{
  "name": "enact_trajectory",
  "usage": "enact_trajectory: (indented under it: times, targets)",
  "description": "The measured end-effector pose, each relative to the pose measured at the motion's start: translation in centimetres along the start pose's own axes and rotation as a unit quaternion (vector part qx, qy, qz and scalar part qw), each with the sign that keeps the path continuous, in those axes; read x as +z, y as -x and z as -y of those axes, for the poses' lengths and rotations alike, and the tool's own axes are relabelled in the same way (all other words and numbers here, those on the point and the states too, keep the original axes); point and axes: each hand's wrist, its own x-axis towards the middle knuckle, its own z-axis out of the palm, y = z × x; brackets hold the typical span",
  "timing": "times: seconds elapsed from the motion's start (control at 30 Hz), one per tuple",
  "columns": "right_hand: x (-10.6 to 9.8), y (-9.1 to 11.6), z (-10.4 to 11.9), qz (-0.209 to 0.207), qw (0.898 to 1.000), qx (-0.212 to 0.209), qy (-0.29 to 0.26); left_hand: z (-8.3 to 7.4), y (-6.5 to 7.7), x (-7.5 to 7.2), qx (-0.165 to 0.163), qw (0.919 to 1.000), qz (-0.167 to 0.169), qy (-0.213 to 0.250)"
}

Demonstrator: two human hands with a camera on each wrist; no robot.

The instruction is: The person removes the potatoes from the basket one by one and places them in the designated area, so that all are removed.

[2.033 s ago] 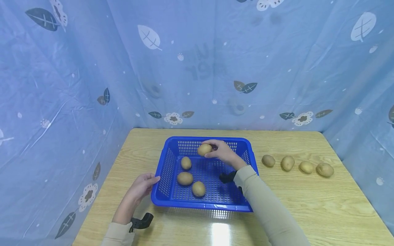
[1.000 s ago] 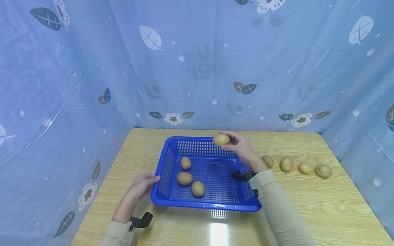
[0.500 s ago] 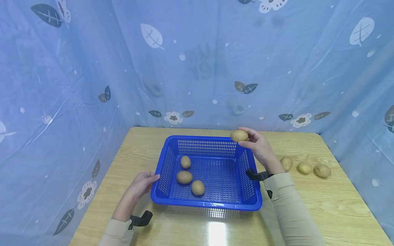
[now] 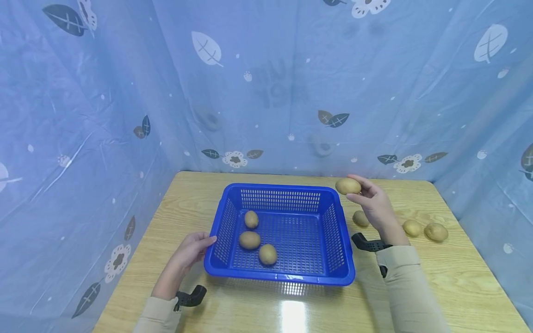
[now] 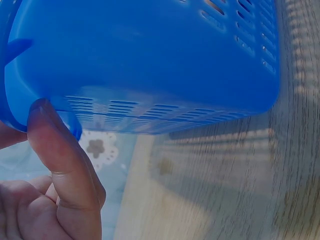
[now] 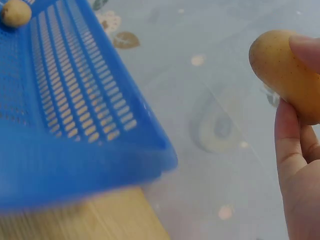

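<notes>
Seven potatoes (image 4: 346, 186) visible, perhaps another hidden, one basket (image 4: 266, 277), one table (image 4: 451, 282)

The left fingers (image 5: 67, 165) hold a slotted blue basket (image 5: 150, 55) by its rim, wood-grain tabletop (image 5: 240, 195) beneath.

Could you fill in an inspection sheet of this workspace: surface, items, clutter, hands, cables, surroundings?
Surface: light wood-grain table, with a bright reflection in front of the basket.
Job's things: blue plastic basket with three loose potatoes inside; three more potatoes visible on the table to its right.
Clutter: nothing seen.
Left hand: grips the basket's left rim.
Right hand: holds a single potato between thumb and fingers, off the table, beyond the basket's right side.
Wrists: a black mount on each.
Cables: nothing seen.
Surroundings: blue curtain printed with leaves and flowers.
</notes>
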Motion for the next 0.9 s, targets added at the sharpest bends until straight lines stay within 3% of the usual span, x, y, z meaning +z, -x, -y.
enact_trajectory:
  times: [0.2,0.47,0.73,0.9]
  targets:
    - [-2.0,1.6,-0.4,-0.02,0.999,-0.001,-0.024,-0.1,0.1,0.0,-0.001,1.0,0.004,0.006]
    - [-4.5,4.1,-1.8,-0.049,0.997,0.064,0.002,-0.1,0.1,-0.1,-0.003,1.0,0.002,0.002]
    - [-6.1,6.6,-4.3,-0.064,0.99,0.101,0.077,0.0,0.0,-0.1,0.001,0.9999,0.01,0.004]
    - [-6.5,7.9,-5.6,-0.067,0.975,0.128,0.171,0.0,0.0,-0.2,0.003,0.9999,0.012,0.001]
